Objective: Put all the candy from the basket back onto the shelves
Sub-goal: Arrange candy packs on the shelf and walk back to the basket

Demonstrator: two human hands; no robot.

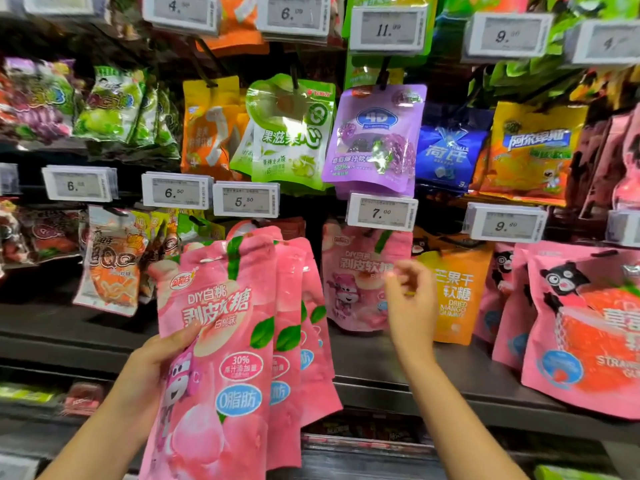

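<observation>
My left hand [157,358] grips a fanned stack of pink peach gummy bags [225,341] by their left edge, held up in front of the shelves. My right hand [410,299] hovers empty with loosely curled fingers, just in front of matching pink peach bags hanging on a hook [356,275] under the 7.00 price tag [381,212]. The hand is close to the hanging bags; contact is unclear. The basket is out of sight.
Shelves of hanging candy fill the view: a green bag [291,133], a purple bag [375,136], a blue bag [446,150], orange mango gummies [453,292], pink strawberry bags [581,327]. A dark shelf ledge [398,379] runs below.
</observation>
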